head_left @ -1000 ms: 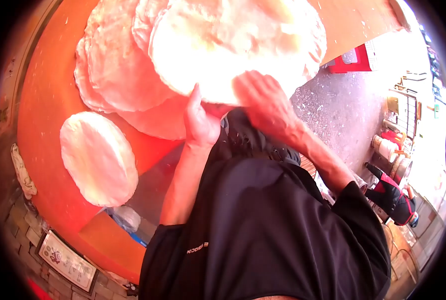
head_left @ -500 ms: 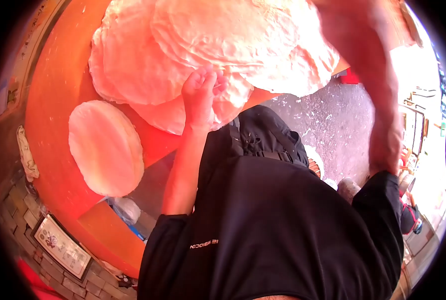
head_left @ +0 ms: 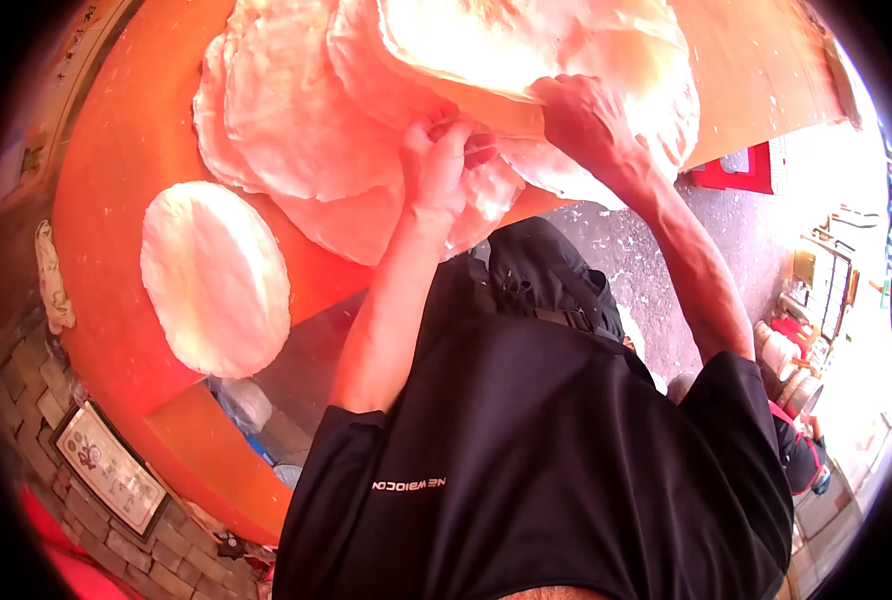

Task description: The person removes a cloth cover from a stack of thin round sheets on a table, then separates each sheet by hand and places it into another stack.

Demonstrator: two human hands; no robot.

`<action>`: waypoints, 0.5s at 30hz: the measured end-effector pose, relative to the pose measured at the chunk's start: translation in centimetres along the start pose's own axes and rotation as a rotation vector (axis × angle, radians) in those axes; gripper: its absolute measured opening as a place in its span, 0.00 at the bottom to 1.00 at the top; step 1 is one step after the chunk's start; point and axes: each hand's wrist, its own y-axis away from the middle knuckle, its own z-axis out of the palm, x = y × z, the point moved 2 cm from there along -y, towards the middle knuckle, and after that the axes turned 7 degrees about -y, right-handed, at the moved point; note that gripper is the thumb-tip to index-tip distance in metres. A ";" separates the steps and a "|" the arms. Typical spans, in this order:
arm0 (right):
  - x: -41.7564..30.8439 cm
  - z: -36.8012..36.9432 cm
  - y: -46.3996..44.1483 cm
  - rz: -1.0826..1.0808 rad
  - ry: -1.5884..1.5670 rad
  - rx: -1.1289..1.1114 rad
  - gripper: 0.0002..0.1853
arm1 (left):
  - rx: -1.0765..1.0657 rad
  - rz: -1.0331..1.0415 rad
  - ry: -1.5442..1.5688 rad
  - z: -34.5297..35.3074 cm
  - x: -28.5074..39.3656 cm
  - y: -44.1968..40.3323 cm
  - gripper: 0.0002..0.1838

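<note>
Thin, wide dough sheets lie overlapping in a pile on the orange table. My right hand is closed on the near edge of the top dough sheet, which is lifted and folded up there. Just left of it, my left hand has its fingers curled at the near edge of the pile, with dough between or under them; the fingertips are partly hidden. Strong glare washes out the far part of the dough. To the left sits a thick, round stack of pale dough, apart from both hands.
The orange table curves round my front and left, with a lower gap holding plastic bags. A framed sign leans near brickwork at lower left. Right of me are a red box, pots and another person.
My right hand has come in from the far right to the near edge of the dough, lifting the top sheet there. My left hand has shifted slightly right.
</note>
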 end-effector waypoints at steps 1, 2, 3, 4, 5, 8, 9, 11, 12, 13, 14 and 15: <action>-0.3 -0.1 0.2 0.000 -0.029 0.036 0.05 | 0.054 -0.015 -0.048 0.3 0.2 0.1 0.09; 0.1 -0.3 -0.4 0.019 -0.039 -0.010 0.05 | 0.045 -0.003 -0.046 0.4 -0.1 -0.4 0.10; 0.1 -0.9 -1.2 0.046 -0.047 -0.058 0.05 | 0.047 -0.016 -0.049 0.3 -0.6 -0.3 0.10; -0.3 -0.8 -2.0 0.071 -0.021 -0.075 0.05 | -0.011 -0.031 -0.079 0.5 -0.8 -0.6 0.10; -0.4 -0.1 -2.4 0.010 -0.044 -0.026 0.05 | -0.073 -0.035 -0.108 0.9 -0.7 -1.2 0.11; -2.3 1.2 -1.6 0.054 -0.060 -0.126 0.09 | -0.081 -0.084 -0.162 1.7 0.1 -0.9 0.09; -2.9 0.7 -0.7 0.052 -0.061 -0.125 0.09 | -0.092 -0.107 -0.164 1.6 0.1 -1.3 0.08; -3.2 -0.9 1.6 -0.064 -0.277 0.183 0.16 | -0.084 -0.172 -0.129 1.4 0.1 -1.6 0.08; -2.6 -0.6 2.3 -0.032 -0.223 0.165 0.21 | -0.121 -0.152 -0.034 1.2 -0.2 -1.9 0.08; -2.2 0.1 2.6 -0.030 -0.221 0.162 0.21 | -0.162 -0.137 0.056 1.3 -0.2 -1.9 0.09; -1.5 1.1 2.6 0.006 -0.159 0.172 0.22 | -0.193 -0.120 0.027 1.4 -0.1 -2.1 0.09; -1.2 1.5 2.1 0.040 -0.098 0.183 0.22 | -0.194 -0.119 0.024 1.7 0.3 -2.0 0.09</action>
